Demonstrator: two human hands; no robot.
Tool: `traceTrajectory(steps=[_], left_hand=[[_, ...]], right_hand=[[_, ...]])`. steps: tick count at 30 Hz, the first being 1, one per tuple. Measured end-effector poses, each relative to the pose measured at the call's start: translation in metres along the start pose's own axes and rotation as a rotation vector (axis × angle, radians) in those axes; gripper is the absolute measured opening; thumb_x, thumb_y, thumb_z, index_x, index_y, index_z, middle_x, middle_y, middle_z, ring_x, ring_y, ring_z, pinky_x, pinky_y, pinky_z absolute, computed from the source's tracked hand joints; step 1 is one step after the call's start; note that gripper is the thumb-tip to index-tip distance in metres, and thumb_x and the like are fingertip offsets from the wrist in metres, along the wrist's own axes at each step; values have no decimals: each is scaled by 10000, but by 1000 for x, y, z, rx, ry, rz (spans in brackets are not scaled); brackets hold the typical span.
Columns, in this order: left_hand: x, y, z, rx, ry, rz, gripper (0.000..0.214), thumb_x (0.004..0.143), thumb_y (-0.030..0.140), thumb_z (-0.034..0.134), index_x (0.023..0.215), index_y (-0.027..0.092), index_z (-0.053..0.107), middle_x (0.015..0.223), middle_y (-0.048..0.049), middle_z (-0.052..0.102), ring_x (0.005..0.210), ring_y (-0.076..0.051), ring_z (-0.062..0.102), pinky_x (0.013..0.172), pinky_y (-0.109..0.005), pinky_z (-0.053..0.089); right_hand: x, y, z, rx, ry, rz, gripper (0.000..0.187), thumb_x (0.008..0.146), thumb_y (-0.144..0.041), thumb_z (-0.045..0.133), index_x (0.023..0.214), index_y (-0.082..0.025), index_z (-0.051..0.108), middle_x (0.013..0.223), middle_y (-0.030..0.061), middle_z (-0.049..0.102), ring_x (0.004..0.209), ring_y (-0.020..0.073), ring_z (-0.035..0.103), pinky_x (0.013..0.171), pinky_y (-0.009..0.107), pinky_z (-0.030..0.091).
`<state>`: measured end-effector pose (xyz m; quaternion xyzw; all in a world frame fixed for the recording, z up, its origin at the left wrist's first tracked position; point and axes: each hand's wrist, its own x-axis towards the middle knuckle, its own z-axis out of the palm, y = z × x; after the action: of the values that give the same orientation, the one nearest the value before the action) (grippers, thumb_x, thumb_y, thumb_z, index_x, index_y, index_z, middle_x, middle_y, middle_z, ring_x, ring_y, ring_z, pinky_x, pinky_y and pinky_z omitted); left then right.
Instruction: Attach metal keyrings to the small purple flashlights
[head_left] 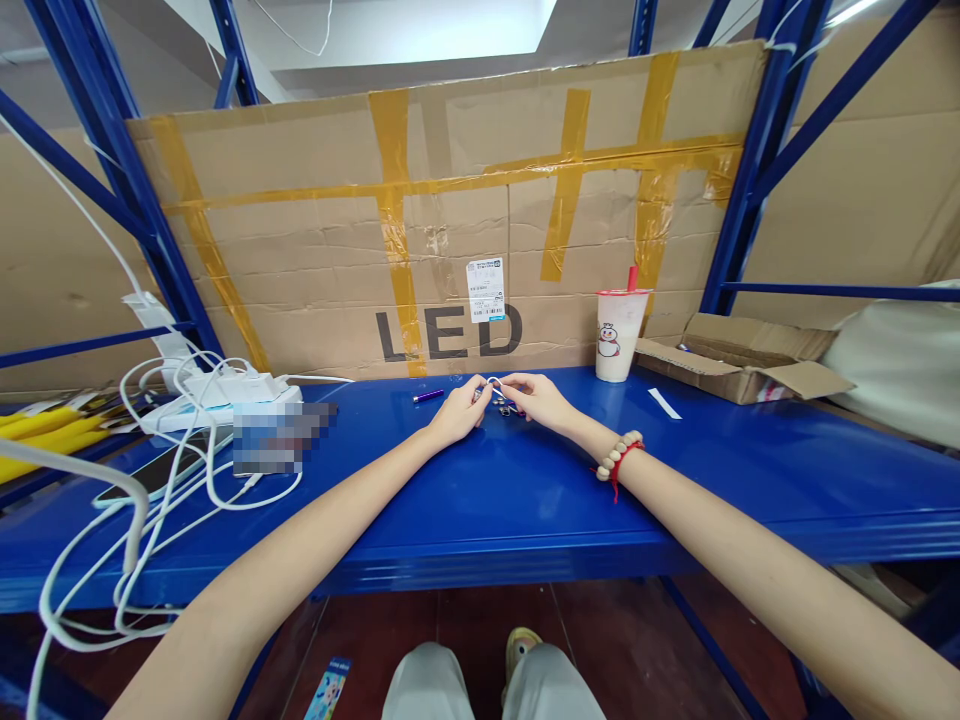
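Both my arms reach out over a blue metal shelf (525, 490). My left hand (459, 408) and my right hand (534, 398) meet near the back of the shelf, fingers pinched together on a small white ring-shaped piece (493, 382). Under them lie a few small dark metal parts (504, 406); I cannot make out what they are. A bead bracelet with a red cord (619, 457) sits on my right wrist. A small purple pen-like object (428, 396) lies on the shelf just left of my left hand.
A taped cardboard sheet marked LED (450, 230) stands behind the shelf. A drink cup with a red straw (620, 334) and an open cardboard box (739, 362) are at the right. White chargers and cables (217, 392), a phone (161, 468) and yellow items (41, 432) lie left.
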<state>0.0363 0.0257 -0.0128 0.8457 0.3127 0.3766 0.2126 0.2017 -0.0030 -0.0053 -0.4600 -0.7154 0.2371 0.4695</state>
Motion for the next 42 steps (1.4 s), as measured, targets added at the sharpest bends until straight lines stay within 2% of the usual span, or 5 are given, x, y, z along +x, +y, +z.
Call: traceTrajectory(steps=[6,15,42], left_hand=[[0,2,0,29,-15,14,314,887,451,320,823,184,474,406,79,441,397,-98,442,487,-208,347],[1,3,0,61,-20,36,299,889,428,326,786,183,464,414,78,448,398,-97,441,497,-212,351],[-1,4,-1,131,-46,0,291,892,433,315,804,194,457,435,74,471,435,-107,472,519,-212,360]], right_hand=[[-1,-2,0,1,2,36,333,769,-346,519,969,-117,654,555,-2,544,430,66,423,328,157,372],[-1,-1,0,15,2,9,322,780,-275,492,1058,-154,599,593,-25,498,448,63,445,337,148,375],[1,-1,-1,-6,-10,31,290,778,-227,493,1021,-132,620,571,-27,487,444,60,451,332,138,375]])
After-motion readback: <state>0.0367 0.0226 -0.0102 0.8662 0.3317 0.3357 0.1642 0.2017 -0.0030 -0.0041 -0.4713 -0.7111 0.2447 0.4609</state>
